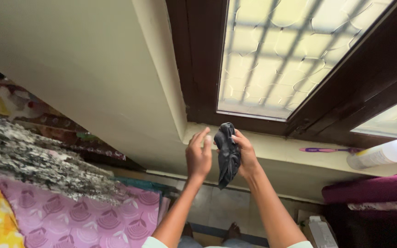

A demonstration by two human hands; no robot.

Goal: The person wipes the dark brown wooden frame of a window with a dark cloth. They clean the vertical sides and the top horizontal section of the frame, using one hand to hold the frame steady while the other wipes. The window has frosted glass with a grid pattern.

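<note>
Cream wall, dark-framed frosted window (272, 55), sill (272, 149) below. Right hand (246, 154) fingers closed on a bunched dark cloth (227, 156), held just in front of the sill. Left hand (198, 156) open, palm beside the cloth, holding nothing. A toothbrush (327, 149) and white bottle (382, 155) lie on the sill. Judgement: keep the cloth bunched firmly; wipe clear of both.

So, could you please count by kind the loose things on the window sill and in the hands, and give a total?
Dark grey crumpled cloth, gripped in the right hand, with the left hand open beside it: 1
Purple plastic toothbrush lying on the cream window sill: 1
White plastic bottle lying on its side on the sill: 1
Total: 3
</note>
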